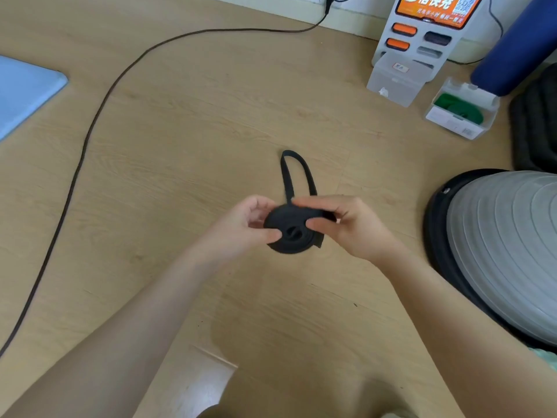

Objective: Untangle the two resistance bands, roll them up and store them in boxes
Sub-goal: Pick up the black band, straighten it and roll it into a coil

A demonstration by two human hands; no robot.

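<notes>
Black band [291, 229] mostly coiled at frame centre, loose loop pointing twd top; left hand [247, 226] & right hand [346, 227] pinch coil

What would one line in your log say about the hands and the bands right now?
left hand grips black band roll | right hand pinches roll, tail loop unrolled | green band in box | clear box empty

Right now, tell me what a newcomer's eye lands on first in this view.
At centre, the left hand and right hand grip a mostly rolled black band, its loose loop trailing onto the floor. At upper right, a green band sits rolled in a clear box, with an empty clear box beside it.
</notes>
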